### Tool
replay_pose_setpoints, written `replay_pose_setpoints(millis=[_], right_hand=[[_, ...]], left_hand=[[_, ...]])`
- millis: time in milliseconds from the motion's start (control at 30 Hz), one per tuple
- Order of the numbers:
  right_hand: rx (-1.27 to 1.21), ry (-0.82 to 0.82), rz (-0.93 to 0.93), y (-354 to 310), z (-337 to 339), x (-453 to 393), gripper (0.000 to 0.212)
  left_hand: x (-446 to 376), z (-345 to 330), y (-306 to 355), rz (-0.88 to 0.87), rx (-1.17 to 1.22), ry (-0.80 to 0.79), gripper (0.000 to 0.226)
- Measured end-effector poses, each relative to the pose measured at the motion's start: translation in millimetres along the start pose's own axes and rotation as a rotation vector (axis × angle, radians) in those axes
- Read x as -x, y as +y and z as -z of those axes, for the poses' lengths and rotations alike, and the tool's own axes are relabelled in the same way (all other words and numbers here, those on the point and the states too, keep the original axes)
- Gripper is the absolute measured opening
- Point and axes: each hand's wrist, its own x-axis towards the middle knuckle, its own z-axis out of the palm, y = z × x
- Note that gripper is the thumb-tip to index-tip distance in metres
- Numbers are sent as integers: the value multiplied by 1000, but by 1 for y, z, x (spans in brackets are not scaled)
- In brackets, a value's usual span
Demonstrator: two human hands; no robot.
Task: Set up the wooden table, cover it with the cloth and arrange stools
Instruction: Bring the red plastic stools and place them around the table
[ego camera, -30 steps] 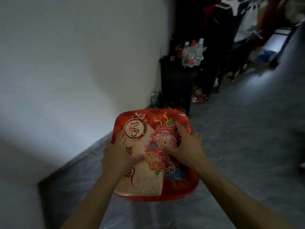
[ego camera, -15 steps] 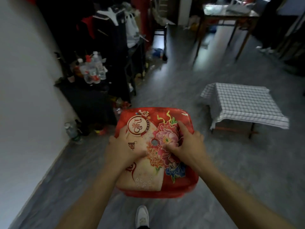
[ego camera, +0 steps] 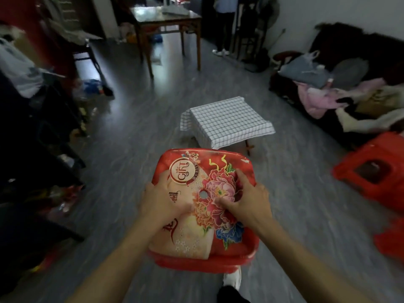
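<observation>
— What are the hands doing?

— Both are on a red plastic stool, held up in front of the person with its printed seat facing the camera. The left hand lies over the seat's left side with its thumb across the top, and the fingers wrap the left edge. The right hand grips the right side, thumb pressed near the small hole in the middle of the seat and fingers curled over the right edge.

— Is the stool resting on anything?

— It looks carried, above the grey floor; the legs are hidden below the seat. A white shoe shows just under its near edge.

— Where is the table?

— The low wooden table stands in the middle of the floor, just beyond the stool's far edge. The checked cloth covers its whole top and hangs over the sides; only part of a leg shows at the near right corner.

— Any other stools?

— A second red stool lies tipped over on the floor to the right, well apart from the table. Another red shape sits lower at the right edge, too blurred to tell what it is.

— And beyond?

— A taller dark table stands at the far end, a sofa piled with clothes along the right wall, and dim clutter on the left.
</observation>
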Motion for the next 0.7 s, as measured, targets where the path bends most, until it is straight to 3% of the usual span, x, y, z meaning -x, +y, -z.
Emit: replay_pose_setpoints(millis=[333,700], right_hand=[[-72,39,-212,94,52,-132,116],[-65,104,-325,146,121,-250,114]], left_hand=[[-129,-70,148,-161,-108,-192,125],[-246,-134,264,-228,-137,-251,124]])
